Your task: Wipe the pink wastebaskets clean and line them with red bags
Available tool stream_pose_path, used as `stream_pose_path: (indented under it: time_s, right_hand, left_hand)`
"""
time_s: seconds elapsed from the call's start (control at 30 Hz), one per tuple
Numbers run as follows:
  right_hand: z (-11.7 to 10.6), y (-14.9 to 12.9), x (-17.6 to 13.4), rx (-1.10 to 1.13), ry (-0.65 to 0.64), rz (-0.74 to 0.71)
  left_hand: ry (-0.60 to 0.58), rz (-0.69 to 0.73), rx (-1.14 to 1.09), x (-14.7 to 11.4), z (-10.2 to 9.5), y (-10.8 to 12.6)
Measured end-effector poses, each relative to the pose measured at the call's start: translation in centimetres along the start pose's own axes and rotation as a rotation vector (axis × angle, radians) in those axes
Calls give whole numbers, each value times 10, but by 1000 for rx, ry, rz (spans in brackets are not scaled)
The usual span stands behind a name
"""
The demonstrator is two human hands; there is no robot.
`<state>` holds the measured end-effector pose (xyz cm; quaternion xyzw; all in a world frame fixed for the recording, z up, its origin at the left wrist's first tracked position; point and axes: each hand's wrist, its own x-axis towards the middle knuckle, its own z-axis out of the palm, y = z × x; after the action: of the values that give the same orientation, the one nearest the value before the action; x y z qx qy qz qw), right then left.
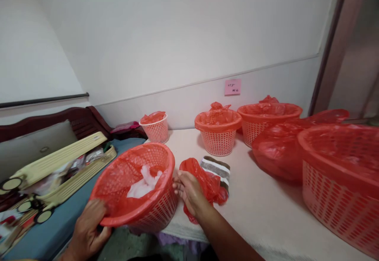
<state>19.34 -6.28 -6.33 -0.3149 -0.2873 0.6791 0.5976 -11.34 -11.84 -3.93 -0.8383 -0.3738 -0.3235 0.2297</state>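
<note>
A red plastic basket [154, 215] lined with a red plastic bag tilts toward me at the near left of the table. My left hand [89, 227] grips its near-left rim, thumb underneath. Inside lies a crumpled white item [145, 186], its kind unclear. My right hand [189, 192] hovers by the basket's right side, fingers loosely curled and apart, with nothing visible in it. Beneath and beside that hand lies a crumpled red plastic bag [192, 168]. Partly under the bag is a folded striped cloth [220, 170] in grey, white and brown.
Along the table [251, 217] stand a small lined basket [158, 130], a middle basket [218, 141], a back-right basket [251, 130] and a large near-right basket [334, 205]. A red bag [275, 156] bulges between them. An open yellow suitcase [68, 154] lies on the bed at left.
</note>
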Motion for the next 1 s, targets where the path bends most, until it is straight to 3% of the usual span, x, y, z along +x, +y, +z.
stream_pose_path:
  time_s: [0.23,0.43,0.63,0.77,0.83,0.9,0.93,1.0]
  right_hand:
    - [10,-4,22,35,-40,21]
    - [8,6,34,-151,-73,-20]
    - [-11,2,40,-409,-23,-118]
    - [-21,-22,30,-582,114,-297]
    - [-16,-38,13,-668,120,-455]
    - [-4,-51,-9,-856,-12,-728]
    - [3,-56,-21,-982,-145,-882]
    - [18,-58,-39,-1188,-374,-1053]
  left_hand:
    - [-15,-47,-11,-1,-2,3]
    - [-1,-14,18,-9,-3,-3]
    - [42,-36,8,-24,6,-6]
    - [69,-12,-11,-29,11,-5]
    - [67,-7,-16,-28,11,-3]
    - [52,-2,-24,-25,8,0]
    - [45,2,-25,-23,7,2]
    - [23,8,-22,-18,4,6]
